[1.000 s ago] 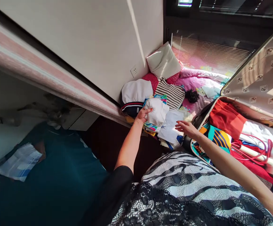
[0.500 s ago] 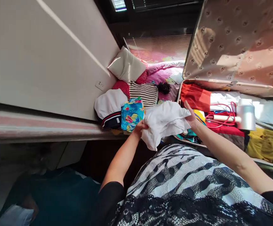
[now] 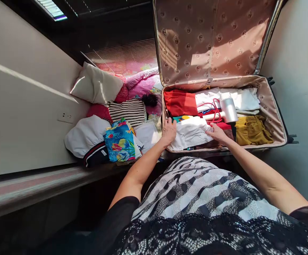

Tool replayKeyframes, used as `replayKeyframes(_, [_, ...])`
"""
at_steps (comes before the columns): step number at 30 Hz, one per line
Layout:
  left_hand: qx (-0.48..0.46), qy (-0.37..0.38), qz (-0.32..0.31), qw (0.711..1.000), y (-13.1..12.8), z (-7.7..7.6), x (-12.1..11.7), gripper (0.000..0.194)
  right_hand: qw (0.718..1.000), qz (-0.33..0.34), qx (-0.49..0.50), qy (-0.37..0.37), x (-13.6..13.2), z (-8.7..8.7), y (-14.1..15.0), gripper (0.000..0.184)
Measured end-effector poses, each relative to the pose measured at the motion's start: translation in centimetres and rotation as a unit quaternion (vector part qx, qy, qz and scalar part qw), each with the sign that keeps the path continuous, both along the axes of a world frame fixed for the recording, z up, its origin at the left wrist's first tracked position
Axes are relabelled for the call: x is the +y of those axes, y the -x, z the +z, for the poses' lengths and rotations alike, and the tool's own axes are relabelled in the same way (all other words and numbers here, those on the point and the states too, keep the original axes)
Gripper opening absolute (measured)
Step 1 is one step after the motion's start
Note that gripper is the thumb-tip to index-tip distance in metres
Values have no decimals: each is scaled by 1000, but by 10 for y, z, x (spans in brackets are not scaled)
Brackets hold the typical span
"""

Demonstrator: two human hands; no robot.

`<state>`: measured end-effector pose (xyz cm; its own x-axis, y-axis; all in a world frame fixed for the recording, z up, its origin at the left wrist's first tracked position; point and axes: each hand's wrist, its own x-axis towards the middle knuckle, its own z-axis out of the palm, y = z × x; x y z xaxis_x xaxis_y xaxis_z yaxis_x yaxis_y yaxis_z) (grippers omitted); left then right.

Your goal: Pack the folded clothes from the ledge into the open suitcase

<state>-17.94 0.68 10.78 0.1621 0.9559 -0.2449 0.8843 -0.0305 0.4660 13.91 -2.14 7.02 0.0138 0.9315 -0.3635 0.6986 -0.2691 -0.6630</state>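
Note:
A folded white garment (image 3: 192, 133) lies at the front left of the open suitcase (image 3: 278, 118), on top of other clothes. My left hand (image 3: 169, 131) is at the garment's left end beside the suitcase wall, fingers stretched out and pointing away from me. At the opposite end, my right hand (image 3: 218, 134) pinches the garment's edge between thumb and fingers. Just behind it lies a silver and white hair dryer (image 3: 228, 109) with a red cord. Red folded cloth (image 3: 180, 102), white clothes (image 3: 245, 98) and mustard trousers (image 3: 252, 130) fill other parts of the suitcase.
Left of the suitcase are a blue floral cloth (image 3: 120, 141), a striped garment (image 3: 129, 111), a white and navy bundle (image 3: 89, 136), a black hair tie (image 3: 150, 100) and a cushion (image 3: 98, 85). The suitcase lid (image 3: 188, 42) stands up at the back. Walls flank both sides.
The white garment went from being held in the air left of the suitcase to lying inside it. Both hands moved with it, and the view swung right.

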Motion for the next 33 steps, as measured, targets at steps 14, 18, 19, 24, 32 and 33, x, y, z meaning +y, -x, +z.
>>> replayKeyframes(14, [37,23,-118,992,-61,0,-52,31,931,233,-272,-63,14,4,2,36])
replayKeyframes(18, [-5,-31,-106,994,-97,7,-32,58,982,140,-117,-51,38,17,0,17])
replayKeyframes(19, [-13,-41,-100,994,-105,8,-26,64,992,111,-59,-34,44,21,2,12])
replayKeyframes(24, [-19,-52,-91,994,-122,11,10,33,965,-93,231,84,61,43,23,20])
replayKeyframes(32, [-137,-91,-202,965,-94,-8,18,37,928,-170,308,123,17,37,17,18])
replayKeyframes(33, [-130,-79,-226,962,-89,-11,12,39,959,-115,231,119,5,32,8,16])
